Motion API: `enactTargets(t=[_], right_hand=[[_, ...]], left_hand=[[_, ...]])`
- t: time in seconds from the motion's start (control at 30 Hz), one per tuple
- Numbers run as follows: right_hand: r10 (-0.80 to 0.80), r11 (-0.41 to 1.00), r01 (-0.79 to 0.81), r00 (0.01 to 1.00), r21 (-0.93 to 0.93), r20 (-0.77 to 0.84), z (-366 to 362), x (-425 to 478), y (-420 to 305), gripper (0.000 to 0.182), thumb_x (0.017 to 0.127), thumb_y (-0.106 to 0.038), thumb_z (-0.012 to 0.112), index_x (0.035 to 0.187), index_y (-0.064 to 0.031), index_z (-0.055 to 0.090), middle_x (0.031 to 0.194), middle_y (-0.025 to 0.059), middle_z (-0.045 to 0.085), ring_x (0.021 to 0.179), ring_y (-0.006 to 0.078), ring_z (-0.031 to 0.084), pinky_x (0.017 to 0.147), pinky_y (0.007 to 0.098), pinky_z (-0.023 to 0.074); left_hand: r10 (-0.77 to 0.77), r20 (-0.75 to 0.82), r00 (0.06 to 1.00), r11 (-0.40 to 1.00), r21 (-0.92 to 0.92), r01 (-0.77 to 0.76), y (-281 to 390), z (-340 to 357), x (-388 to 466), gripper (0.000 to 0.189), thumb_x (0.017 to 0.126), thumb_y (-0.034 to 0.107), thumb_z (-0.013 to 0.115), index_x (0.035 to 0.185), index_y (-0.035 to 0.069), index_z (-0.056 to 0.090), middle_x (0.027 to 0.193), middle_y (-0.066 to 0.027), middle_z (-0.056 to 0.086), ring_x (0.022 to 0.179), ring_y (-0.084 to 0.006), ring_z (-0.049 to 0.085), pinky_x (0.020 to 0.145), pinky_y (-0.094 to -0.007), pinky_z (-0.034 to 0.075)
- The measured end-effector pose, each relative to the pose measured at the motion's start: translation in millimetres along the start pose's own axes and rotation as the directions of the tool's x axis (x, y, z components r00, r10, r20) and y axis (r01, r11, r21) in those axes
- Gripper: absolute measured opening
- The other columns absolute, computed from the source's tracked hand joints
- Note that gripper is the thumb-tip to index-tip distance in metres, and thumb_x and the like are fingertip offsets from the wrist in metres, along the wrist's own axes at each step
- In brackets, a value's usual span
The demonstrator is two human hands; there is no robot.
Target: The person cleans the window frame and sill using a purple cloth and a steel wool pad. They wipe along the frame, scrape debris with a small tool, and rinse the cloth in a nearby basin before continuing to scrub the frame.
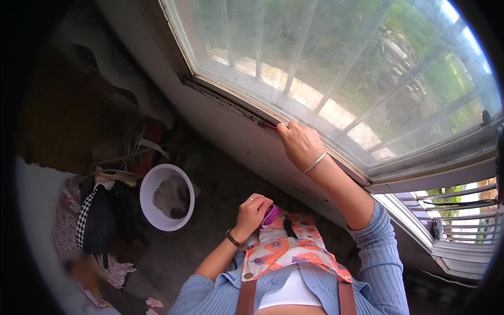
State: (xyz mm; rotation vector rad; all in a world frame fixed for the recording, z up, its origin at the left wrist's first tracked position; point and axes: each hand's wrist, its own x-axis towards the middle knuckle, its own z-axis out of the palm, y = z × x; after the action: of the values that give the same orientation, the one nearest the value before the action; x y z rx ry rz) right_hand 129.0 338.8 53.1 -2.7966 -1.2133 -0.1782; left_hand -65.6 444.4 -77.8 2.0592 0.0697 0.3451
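My right hand (301, 143), with a bangle at its wrist, is closed on a thin red tool (269, 126) at the lower track of the window frame (236, 103); most of the tool is hidden, so its kind cannot be told. Lower down, in front of the flowered apron (279, 248), my left hand (252, 216) holds a purple cloth (270, 215), partly covered by the fingers. The window pane (307, 59) beside my right hand is hazy, with bars behind it.
On the dark floor to the left stands a white plastic basin (144, 197) with a grey cloth or murky water inside. Clothes and a black bag with a checkered strap (84, 220) lie farther left. A second barred window (460, 212) is at the right.
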Motion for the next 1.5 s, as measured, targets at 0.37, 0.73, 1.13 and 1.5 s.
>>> enactTargets(t=[0.37, 0.73, 1.13, 1.5], right_hand=[[-0.078, 0.994, 0.087, 0.988, -0.061, 0.133, -11, -17, 13, 0.03, 0.083, -0.006, 0.051, 0.113, -0.0049, 0.055, 0.082, 0.0153, 0.059, 0.071, 0.0319, 0.064, 0.06, 0.0407, 0.0519], [-0.063, 0.995, 0.065, 0.998, -0.078, 0.028, 30, 93, -54, 0.041, 0.081, -0.005, 0.052, 0.121, -0.008, 0.052, 0.088, 0.0138, 0.059, 0.072, 0.0302, 0.064, 0.06, 0.0382, 0.052], [0.079, 0.995, -0.08, 0.997, -0.06, -0.025, 44, 131, -90, 0.008, 0.08, -0.007, 0.055, 0.086, -0.0058, 0.052, 0.077, 0.0106, 0.059, 0.071, 0.0255, 0.066, 0.058, 0.034, 0.054], [0.238, 0.969, -0.229, 0.964, 0.088, -0.115, -9, 71, -65, 0.012, 0.086, -0.023, 0.062, 0.083, -0.0114, 0.06, 0.068, 0.0044, 0.054, 0.062, 0.0236, 0.06, 0.051, 0.0348, 0.0458]], left_hand=[[0.0, -0.203, 0.979, 0.99, 0.141, 0.029, 2, -24, -41, 0.018, 0.083, 0.015, 0.068, 0.099, 0.007, 0.068, 0.087, -0.009, 0.064, 0.07, -0.0251, 0.065, 0.057, -0.0314, 0.052], [0.461, 0.029, 0.887, 0.818, 0.374, -0.437, -28, -119, 56, 0.045, 0.074, 0.001, 0.065, 0.117, 0.015, 0.065, 0.079, -0.0035, 0.058, 0.054, -0.017, 0.057, 0.049, -0.0271, 0.049], [0.594, 0.247, 0.766, 0.667, 0.382, -0.64, -79, -209, 139, 0.043, 0.078, 0.001, 0.061, 0.117, 0.019, 0.065, 0.081, -0.0013, 0.057, 0.053, -0.0106, 0.054, 0.047, -0.0246, 0.047], [0.797, 0.276, 0.536, 0.421, 0.383, -0.823, -98, -216, 172, 0.04, 0.078, 0.015, 0.061, 0.115, 0.027, 0.066, 0.101, 0.003, 0.06, 0.051, -0.0068, 0.041, 0.043, -0.0197, 0.036]])
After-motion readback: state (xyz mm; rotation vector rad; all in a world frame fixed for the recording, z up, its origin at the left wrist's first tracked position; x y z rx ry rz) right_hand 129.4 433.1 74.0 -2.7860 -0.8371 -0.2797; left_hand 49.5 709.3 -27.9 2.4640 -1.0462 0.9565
